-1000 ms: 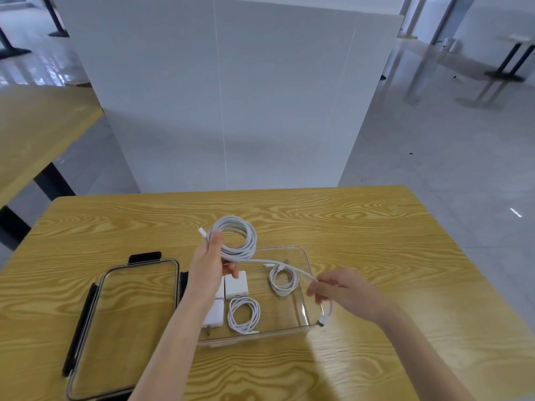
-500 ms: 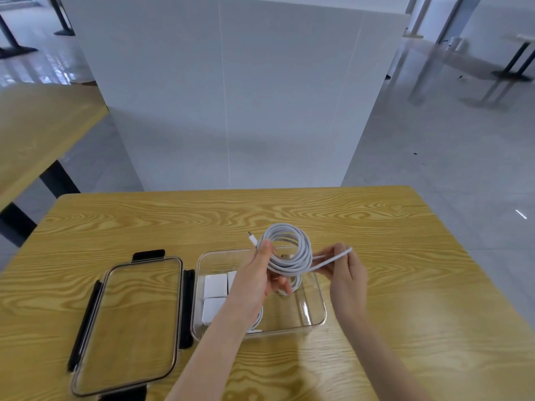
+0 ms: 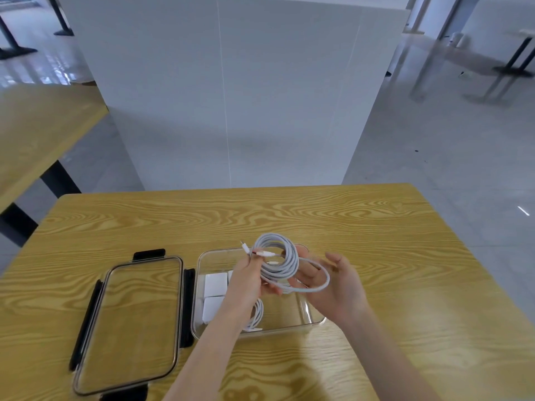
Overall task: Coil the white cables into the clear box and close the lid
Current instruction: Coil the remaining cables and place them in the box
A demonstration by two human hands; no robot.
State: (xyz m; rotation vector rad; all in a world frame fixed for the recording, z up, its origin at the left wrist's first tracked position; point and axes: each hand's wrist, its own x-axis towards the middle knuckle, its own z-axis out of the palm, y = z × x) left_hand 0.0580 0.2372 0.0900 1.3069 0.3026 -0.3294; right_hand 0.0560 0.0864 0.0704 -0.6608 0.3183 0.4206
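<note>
Table (image 3: 376, 241): yellow-tan, dark wavy woodgrain pattern.
Cable coil (image 3: 278, 260): white, faint grey shading; white plug tips.
Box (image 3: 314, 321): clear, colourless.
Charger blocks (image 3: 215, 285): plain white, at 9 o'clock inside box.
Small coil (image 3: 256, 316): white.
Lid (image 3: 130, 319): clear panel, black clips, dark rim.
Partition (image 3: 231, 96): plain white.
Floor (image 3: 434, 146): pale grey, glossy.

A wooden table (image 3: 376, 233), 2 white chargers (image 3: 214, 285), a white partition (image 3: 231, 91), another table (image 3: 34, 134) left.
</note>
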